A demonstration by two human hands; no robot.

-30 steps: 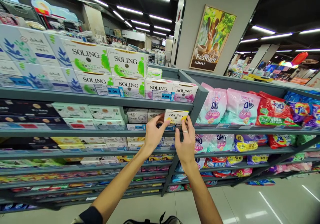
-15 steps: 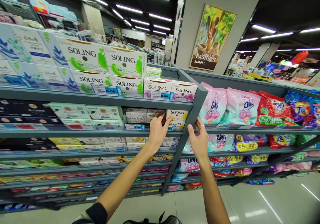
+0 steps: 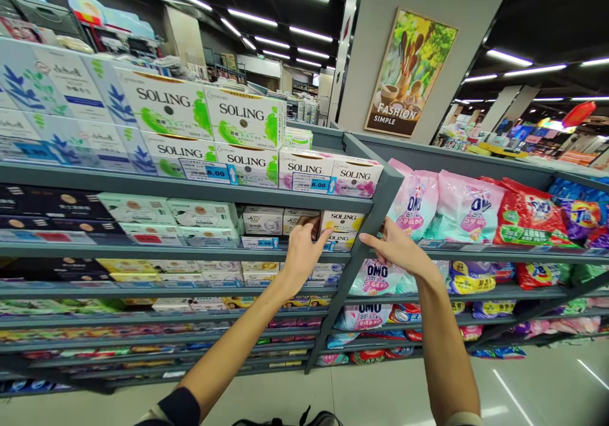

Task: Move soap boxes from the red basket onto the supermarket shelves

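Observation:
A yellow-and-white SOLING soap box [image 3: 343, 221] sits at the right end of the second shelf [image 3: 190, 252], on top of another box. My left hand [image 3: 301, 254] reaches up to it, fingertips against the box's left end, fingers bent. My right hand [image 3: 397, 246] hovers by the grey corner post [image 3: 375, 223] just right of the box, fingers loosely curled and holding nothing, a ring on one finger. Pale boxed soaps [image 3: 261, 219] stand left of the SOLING box.
Larger green SOLING boxes [image 3: 245, 118] and pink ones [image 3: 354, 175] fill the top shelf with price tags [image 3: 309, 181]. To the right, shelves hold pink and red detergent bags [image 3: 464, 207]. A pillar with a FASHION poster [image 3: 409, 70] stands behind. Glossy floor [image 3: 523, 381] lies below.
The SOLING box was held out by both hands and now rests on the shelf. My right hand let go and moved right to the corner post; my left stayed at the box.

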